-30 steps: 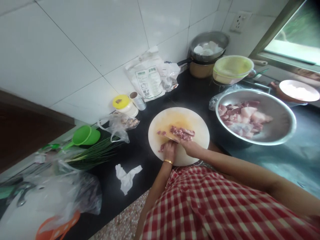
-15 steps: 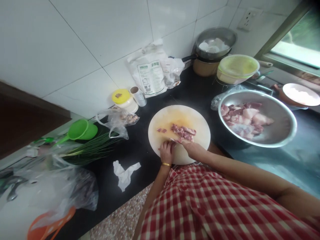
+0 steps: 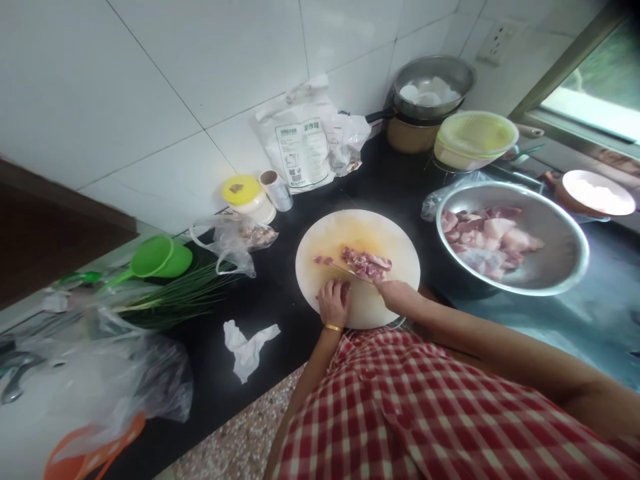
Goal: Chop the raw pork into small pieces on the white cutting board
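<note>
On a round white cutting board [image 3: 310, 233], my left hand [image 3: 333, 303] is closed over a piece of raw meat [image 3: 345, 291] near the lower left edge. My right hand [image 3: 397, 296] grips a knife [image 3: 353, 272] by its handle, which the fingers hide. The blade points left across the board, a little beyond my left fingers and apart from them. Cut strips of meat [image 3: 367, 263] lie in a small heap just beyond the blade. A few small bits of meat [image 3: 323, 259] sit near the knife's tip.
To the right stands a steel bowl [image 3: 565, 257] of raw meat chunks. Behind are white bags [image 3: 303, 150], a yellow-lidded jar [image 3: 245, 193] and a green colander [image 3: 477, 133]. Spring onions [image 3: 180, 293], a green dipper [image 3: 160, 259] and crumpled tissue [image 3: 247, 350] lie left.
The knife has moved away from my left fingers, up and to the right, so its blade now shows. My left hand stays on the meat piece.
</note>
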The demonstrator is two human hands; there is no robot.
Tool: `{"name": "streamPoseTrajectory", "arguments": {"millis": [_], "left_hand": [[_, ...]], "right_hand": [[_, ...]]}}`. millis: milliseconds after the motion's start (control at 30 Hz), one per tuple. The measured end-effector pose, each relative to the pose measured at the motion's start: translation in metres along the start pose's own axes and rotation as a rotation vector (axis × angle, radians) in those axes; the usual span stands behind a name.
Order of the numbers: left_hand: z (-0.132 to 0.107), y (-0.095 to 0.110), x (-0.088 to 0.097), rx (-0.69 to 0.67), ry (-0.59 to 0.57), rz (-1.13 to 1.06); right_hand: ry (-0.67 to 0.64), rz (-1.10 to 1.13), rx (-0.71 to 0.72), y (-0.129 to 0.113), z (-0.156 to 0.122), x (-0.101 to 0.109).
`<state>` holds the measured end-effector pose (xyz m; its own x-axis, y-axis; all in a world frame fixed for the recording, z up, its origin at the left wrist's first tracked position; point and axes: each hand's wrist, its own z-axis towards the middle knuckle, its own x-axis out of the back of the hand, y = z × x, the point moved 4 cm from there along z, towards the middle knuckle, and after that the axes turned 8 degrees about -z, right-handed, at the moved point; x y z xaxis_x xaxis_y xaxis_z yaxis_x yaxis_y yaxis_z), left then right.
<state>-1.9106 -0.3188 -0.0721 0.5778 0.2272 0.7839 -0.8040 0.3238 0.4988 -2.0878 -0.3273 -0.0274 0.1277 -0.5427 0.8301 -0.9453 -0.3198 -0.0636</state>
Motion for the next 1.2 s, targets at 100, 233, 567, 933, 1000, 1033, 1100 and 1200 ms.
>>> {"name": "streamPoseTrajectory", "arguments": {"millis": [100, 233, 567, 933, 1000, 1033, 1100, 1200], "left_hand": [[0.002, 0.003, 0.0, -0.103, -0.007, -0.071], [0.003, 0.001, -0.004, -0.123, 0.011, -0.108], [0.001, -0.001, -0.004, -0.026, 0.014, -0.023], [0.0, 0.0, -0.002, -0.081, 0.065, -0.148], [0.0, -0.001, -0.003, -0.094, 0.079, -0.134], [-0.001, -0.001, -0.004, -0.097, 0.082, -0.126], [-0.001, -0.002, -0.006, -0.102, 0.073, -0.116], [-0.002, -0.003, -0.007, -0.101, 0.055, -0.091]], "right_hand": [[0.018, 0.005, 0.038, -0.007, -0.006, -0.002], [0.02, 0.002, 0.059, -0.025, 0.004, 0.0], [0.066, 0.055, 0.119, -0.037, 0.028, 0.017], [0.016, 0.055, 0.085, -0.027, 0.003, 0.009], [0.032, 0.05, 0.09, -0.04, 0.013, 0.017], [0.043, 0.049, 0.091, -0.046, 0.019, 0.022], [0.061, 0.047, 0.087, -0.057, 0.03, 0.029], [0.076, 0.042, 0.104, -0.063, 0.037, 0.028]]}}
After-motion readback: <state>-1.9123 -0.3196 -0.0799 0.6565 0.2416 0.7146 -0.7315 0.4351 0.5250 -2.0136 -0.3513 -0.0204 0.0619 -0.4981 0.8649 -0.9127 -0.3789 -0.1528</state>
